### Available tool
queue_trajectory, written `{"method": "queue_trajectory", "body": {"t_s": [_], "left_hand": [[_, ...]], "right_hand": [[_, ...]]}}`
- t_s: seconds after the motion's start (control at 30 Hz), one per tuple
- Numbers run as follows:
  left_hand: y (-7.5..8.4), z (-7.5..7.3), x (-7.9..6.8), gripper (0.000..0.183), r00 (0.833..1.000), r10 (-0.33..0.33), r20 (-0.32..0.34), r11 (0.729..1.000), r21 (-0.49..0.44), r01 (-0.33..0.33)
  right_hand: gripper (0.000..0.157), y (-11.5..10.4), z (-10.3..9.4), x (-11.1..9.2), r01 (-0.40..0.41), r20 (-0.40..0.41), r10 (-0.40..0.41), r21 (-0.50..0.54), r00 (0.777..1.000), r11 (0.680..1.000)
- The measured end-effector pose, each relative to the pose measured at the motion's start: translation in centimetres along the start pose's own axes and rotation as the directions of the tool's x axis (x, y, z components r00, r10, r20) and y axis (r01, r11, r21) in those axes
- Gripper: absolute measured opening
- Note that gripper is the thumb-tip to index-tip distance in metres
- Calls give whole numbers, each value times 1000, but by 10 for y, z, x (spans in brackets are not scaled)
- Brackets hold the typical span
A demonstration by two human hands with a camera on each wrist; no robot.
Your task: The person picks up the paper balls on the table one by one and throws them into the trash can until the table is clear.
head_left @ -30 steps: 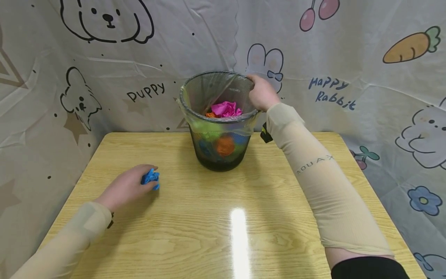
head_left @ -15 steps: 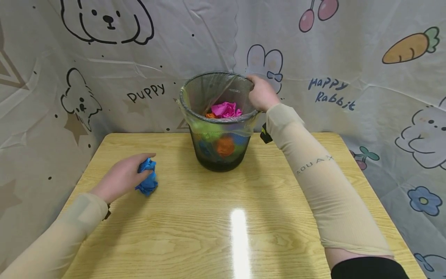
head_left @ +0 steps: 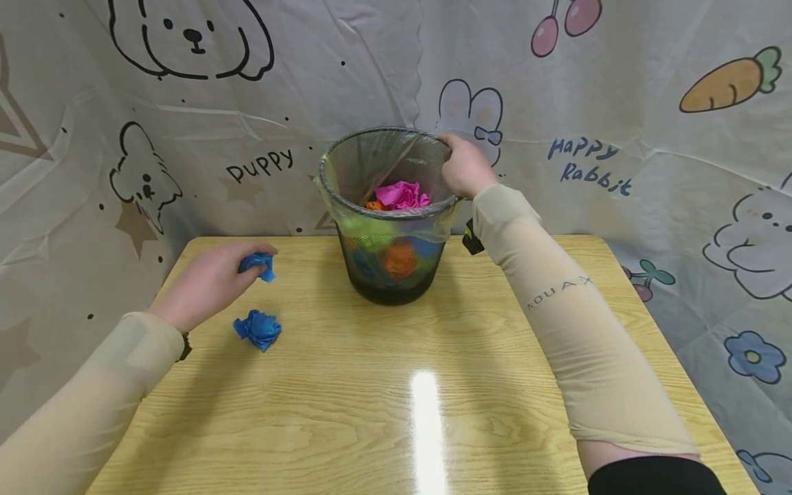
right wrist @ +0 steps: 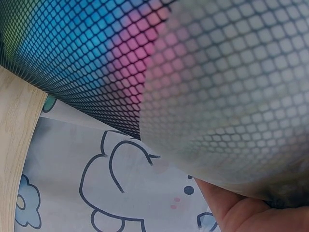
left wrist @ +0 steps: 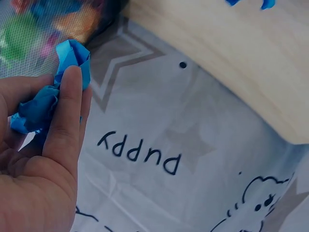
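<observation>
Between thumb and fingers my left hand (head_left: 213, 278) pinches a crumpled blue paper ball (left wrist: 41, 107), raised over the left part of the table. Below that hand a second blue paper ball (head_left: 258, 330) lies on the wood. My right hand (head_left: 467, 165) grips the right rim of a black mesh wastebasket (head_left: 396, 292) lined with a clear bag. In the right wrist view its thumb and part of the palm show at the rim; the rest is hidden. Crumpled pink paper (head_left: 403, 195) tops the pile inside, with orange, green and blue pieces showing through the mesh.
The wooden table (head_left: 346, 412) carries the basket near its back edge. A cartoon-printed curtain (head_left: 371, 62) hangs close behind the table and along both sides. A bright light reflection (head_left: 427, 433) falls on the tabletop.
My left hand has moved up and toward the back with one blue paper ball, uncovering another on the table. The right hand and the wastebasket stay put.
</observation>
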State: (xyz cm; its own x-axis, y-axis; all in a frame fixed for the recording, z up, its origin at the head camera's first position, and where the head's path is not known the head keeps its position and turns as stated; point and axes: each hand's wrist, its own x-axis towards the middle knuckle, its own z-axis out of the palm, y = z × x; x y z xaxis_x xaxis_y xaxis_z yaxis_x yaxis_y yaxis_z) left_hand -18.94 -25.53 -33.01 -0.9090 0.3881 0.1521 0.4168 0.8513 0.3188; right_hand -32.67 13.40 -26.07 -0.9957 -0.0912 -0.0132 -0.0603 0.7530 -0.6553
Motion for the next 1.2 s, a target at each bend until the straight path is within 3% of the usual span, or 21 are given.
{"method": "queue_trajectory", "body": {"t_s": [0.6,1.2], "left_hand": [[27,-43,35,28,992,17,-125,1000,-23,-20],[64,-71,73,33,979,44,-200,999,-23,-49]], "right_hand": [[68,2,0,1,-17,4,17,-1,1000,1000],[73,-1,-2,0,-8,10,8,-21,1000,1000]]}}
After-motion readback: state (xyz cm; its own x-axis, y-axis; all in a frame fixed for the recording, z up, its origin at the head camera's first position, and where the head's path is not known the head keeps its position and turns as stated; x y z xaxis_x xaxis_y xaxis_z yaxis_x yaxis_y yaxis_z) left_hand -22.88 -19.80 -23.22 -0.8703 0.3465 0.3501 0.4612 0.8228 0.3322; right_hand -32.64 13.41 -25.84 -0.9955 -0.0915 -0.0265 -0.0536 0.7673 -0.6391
